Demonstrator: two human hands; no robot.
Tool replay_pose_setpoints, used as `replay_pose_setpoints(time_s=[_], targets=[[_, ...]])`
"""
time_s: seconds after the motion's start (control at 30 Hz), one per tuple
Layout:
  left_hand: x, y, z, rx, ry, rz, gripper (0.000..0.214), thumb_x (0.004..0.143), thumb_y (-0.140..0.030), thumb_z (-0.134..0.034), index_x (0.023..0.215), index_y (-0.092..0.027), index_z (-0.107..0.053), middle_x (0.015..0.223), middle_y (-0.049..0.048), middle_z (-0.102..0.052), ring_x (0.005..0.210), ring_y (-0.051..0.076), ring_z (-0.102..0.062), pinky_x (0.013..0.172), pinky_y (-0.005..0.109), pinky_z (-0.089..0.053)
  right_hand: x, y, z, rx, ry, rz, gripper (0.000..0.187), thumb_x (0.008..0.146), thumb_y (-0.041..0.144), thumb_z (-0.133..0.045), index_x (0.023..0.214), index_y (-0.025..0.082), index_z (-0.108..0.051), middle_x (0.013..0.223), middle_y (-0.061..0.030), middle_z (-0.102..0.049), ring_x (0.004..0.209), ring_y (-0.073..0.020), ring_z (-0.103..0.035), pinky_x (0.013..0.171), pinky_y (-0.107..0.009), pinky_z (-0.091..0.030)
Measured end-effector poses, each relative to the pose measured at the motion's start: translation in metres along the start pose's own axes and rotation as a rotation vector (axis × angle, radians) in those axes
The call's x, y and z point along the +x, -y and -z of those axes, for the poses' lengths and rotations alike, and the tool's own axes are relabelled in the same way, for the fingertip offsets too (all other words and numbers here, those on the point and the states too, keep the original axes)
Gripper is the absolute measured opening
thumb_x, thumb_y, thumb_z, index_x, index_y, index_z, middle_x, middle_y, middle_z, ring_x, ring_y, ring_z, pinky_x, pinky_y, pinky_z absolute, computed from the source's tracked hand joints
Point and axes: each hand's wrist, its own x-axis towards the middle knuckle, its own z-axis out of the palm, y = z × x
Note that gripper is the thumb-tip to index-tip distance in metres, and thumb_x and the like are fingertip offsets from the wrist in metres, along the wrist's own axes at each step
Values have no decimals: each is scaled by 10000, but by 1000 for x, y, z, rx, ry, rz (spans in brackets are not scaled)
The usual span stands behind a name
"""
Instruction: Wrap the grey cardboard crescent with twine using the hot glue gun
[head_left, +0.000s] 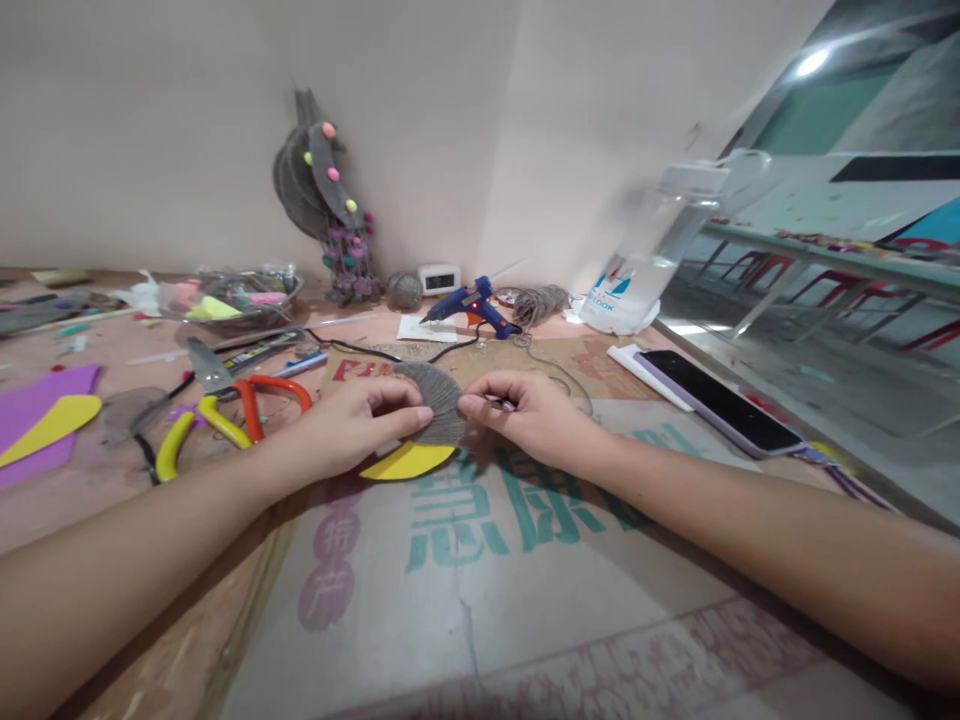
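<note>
My left hand grips a curved yellow foam shape that is partly wrapped in grey string. My right hand pinches the string at the shape's right edge, fingers pressed together. Both hands rest over a printed cardboard sheet on the table. A coil of the same grey string lies further back, with a strand running toward my right hand.
A blue glue gun stands behind my hands. Scissors with orange handles and yellow-handled pliers lie left. A phone lies right, near a plastic bottle. Purple and yellow foam sits far left.
</note>
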Motion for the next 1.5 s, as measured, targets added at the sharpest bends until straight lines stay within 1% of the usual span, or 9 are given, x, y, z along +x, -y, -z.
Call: replay_pose_setpoints(time_s=[0.27,0.43,0.57,0.67,0.8,0.9,0.97,1.17,1.5], targets=[[-2,-2,0,-90,55,21,245,778,-390,-497,684,-165,-524,555,-54,-406,457,60,-356,407,169,-262,-1,2,0,-43,-25,23,274,788,400,-525,771,142,-616,642,3,-608,568,-97,-533,533,-206,-398],[-3,-3,0,-105,-35,75,360,790,-458,-461,602,-156,-518,520,-30,-465,444,70,-400,409,179,-296,-1,3,0,-39,-33,20,247,782,374,-537,756,142,-618,646,4,-606,571,-95,-529,533,-204,-400],[-2,1,-1,-68,-57,115,375,743,-482,-514,582,-148,-569,561,10,-560,475,93,-464,412,187,-318,-1,2,-3,-3,19,28,231,798,362,-519,754,150,-600,636,7,-595,558,-96,-533,525,-208,-406],[-1,3,-2,-103,-93,143,364,728,-479,-522,593,-146,-582,555,19,-565,473,107,-469,400,194,-320,-2,1,-4,-27,-20,99,190,793,342,-536,838,161,-574,727,3,-606,615,-100,-550,562,-215,-428],[0,2,-1,-114,-76,144,341,752,-432,-511,565,-149,-545,522,-9,-518,438,79,-420,393,184,-293,-5,-1,3,-237,-192,354,301,818,327,-526,1075,172,-498,1009,-63,-577,874,-152,-544,742,-283,-441],[0,-2,0,-116,-88,142,330,756,-409,-513,552,-150,-535,494,-20,-493,417,73,-401,388,192,-279,-7,-2,11,-455,-223,515,258,876,285,-440,1102,180,-509,1043,-81,-570,934,-174,-520,798,-316,-415],[-1,-4,1,-107,-95,148,330,753,-399,-518,537,-150,-535,482,-23,-487,412,73,-395,389,196,-277,-9,-3,15,-587,-232,587,265,875,260,-447,1120,183,-512,1024,-80,-580,933,-180,-517,798,-316,-406],[0,-4,0,-170,-88,181,321,743,-426,-525,598,-144,-576,503,-17,-518,418,74,-406,384,193,-279,-9,-3,16,-875,-236,690,253,883,264,-434,1074,189,-582,765,-43,-567,696,-149,-481,611,-263,-364],[-2,-4,-3,-242,-71,205,300,747,-415,-534,595,-157,-546,433,-47,-434,361,64,-336,344,193,-232,-8,-2,13,-931,-197,720,269,902,250,-390,1032,191,-618,715,-36,-555,669,-141,-443,603,-264,-327]])
